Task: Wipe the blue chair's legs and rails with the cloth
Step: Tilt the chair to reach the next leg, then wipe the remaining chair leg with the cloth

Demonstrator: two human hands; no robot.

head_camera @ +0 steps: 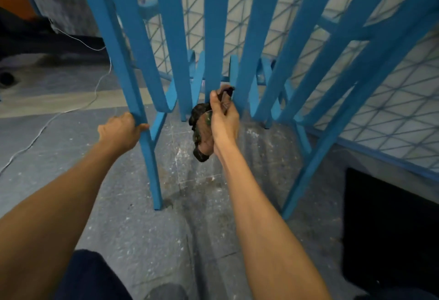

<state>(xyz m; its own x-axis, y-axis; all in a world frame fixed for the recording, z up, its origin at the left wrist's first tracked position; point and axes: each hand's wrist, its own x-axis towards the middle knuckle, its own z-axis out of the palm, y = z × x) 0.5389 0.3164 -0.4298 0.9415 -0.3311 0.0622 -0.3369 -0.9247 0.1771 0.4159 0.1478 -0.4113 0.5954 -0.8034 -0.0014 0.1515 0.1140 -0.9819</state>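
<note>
The blue chair [166, 26] fills the upper half of the head view, its flat slats fanning upward and its legs standing on the floor. My left hand [121, 131] grips the left rear leg [152, 164] just below the slats. My right hand [223, 119] holds a crumpled brown and dark green cloth [202, 133] against the lower end of the middle slat [215, 38]. Part of the cloth hangs down below my wrist.
A grey speckled floor [147, 235] lies under the chair. A white cable [42, 131] trails across it at the left. A blue-framed wire mesh panel [392, 119] stands at the right behind the chair, with a black object [389, 233] below it. My dark trouser knee [90, 276] is at the bottom.
</note>
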